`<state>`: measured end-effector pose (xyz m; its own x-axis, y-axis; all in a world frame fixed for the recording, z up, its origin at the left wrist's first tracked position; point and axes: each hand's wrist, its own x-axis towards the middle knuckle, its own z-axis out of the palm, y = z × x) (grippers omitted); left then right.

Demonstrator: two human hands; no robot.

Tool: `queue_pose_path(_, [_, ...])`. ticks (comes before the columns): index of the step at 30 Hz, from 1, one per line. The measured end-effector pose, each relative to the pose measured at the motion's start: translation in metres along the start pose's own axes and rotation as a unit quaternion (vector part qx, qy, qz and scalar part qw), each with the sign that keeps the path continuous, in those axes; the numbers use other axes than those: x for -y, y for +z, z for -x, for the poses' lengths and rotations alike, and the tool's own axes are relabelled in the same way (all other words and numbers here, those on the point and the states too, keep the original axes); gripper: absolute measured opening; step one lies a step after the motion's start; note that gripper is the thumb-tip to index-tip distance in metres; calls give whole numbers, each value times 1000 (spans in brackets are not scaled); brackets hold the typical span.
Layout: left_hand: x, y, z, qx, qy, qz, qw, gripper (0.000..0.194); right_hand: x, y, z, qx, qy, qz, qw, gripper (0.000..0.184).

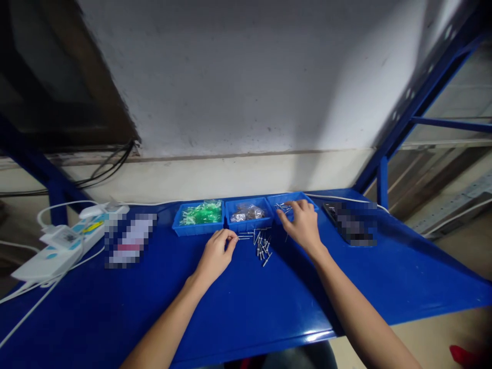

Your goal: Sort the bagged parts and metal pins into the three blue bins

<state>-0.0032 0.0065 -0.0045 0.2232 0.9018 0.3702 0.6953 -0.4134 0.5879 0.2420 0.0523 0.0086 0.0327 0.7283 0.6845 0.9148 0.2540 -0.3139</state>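
My left hand (218,251) is closed in a pinch, thumb against forefinger, at the left end of a few thin silver blind rivets (246,236) that stick out to the right of its fingertips. Just beside it, a loose pile of blind rivets (263,245) lies on the blue table. My right hand (303,223) reaches over the front of the right blue bin (310,201), fingers bent and thumb apart from the forefinger. More rivets (283,207) show in that bin near its fingertips. The hand hides part of the bin.
The middle bin (249,224) holds clear bags of small parts; the left bin (197,229) holds green pieces in clear plastic. A white power strip (57,256) with cables and a blurred phone-like object (132,240) lie left. A dark blurred object (349,224) lies right.
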Motion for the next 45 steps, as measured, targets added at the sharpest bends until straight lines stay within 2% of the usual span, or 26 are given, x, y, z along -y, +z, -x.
queue_pose_path(2, [1, -1, 0, -6, 3, -5, 1000, 16, 7, 10, 8, 73, -24, 4, 997, 37])
queue_pose_path(4, [1, -2, -1, -27, 14, -11, 999, 16, 13, 18, 14, 108, -44, 0, 993, 48])
queue_pose_path(6, [3, -3, -1, -73, 28, -24, 997, 14, 14, 22, 15, 121, -52, 4, 991, 55])
queue_pose_path(8, [7, -4, -1, -122, 31, -43, 991, 12, 12, 25, 14, 130, -61, 11, 990, 54])
queue_pose_path(10, [13, -5, -2, -137, 25, -66, 988, 12, 10, 26, 11, 132, -72, 22, 988, 49])
queue_pose_path(15, [25, -7, -5, -83, 7, -75, 994, 14, 9, 30, 10, 114, -78, 38, 990, 39])
queue_pose_path(23, [26, -5, -5, -72, 10, -36, 997, 12, 9, 33, 8, 107, -74, 23, 991, 36])
queue_pose_path(27, [16, -1, -1, -67, 22, -14, 997, 13, 10, 30, 8, 118, -70, 4, 991, 34])
queue_pose_path(30, [6, 2, 1, -35, 40, 10, 999, 15, 18, 19, 9, 71, -50, -8, 996, 35])
queue_pose_path(32, [3, 3, 2, -18, 29, 20, 999, 15, 27, 10, 12, 43, -57, -42, 997, 33])
queue_pose_path(34, [3, 4, 1, -12, 5, 29, 999, 16, 39, 3, 16, 72, -100, -108, 986, 27])
queue_pose_path(36, [4, 3, 1, -13, -13, 39, 999, 17, 50, 0, 21, 134, -159, -166, 964, 21])
queue_pose_path(39, [6, 2, 0, -33, -25, 37, 998, 20, 60, 5, 29, 192, -219, -178, 940, 11])
queue_pose_path(42, [4, 3, 1, -40, -29, 37, 998, 23, 62, 10, 31, 191, -229, -166, 940, 9])
queue_pose_path(45, [1, 5, 3, -42, -13, 81, 996, 19, 59, 10, 29, 166, -204, -170, 950, 11])
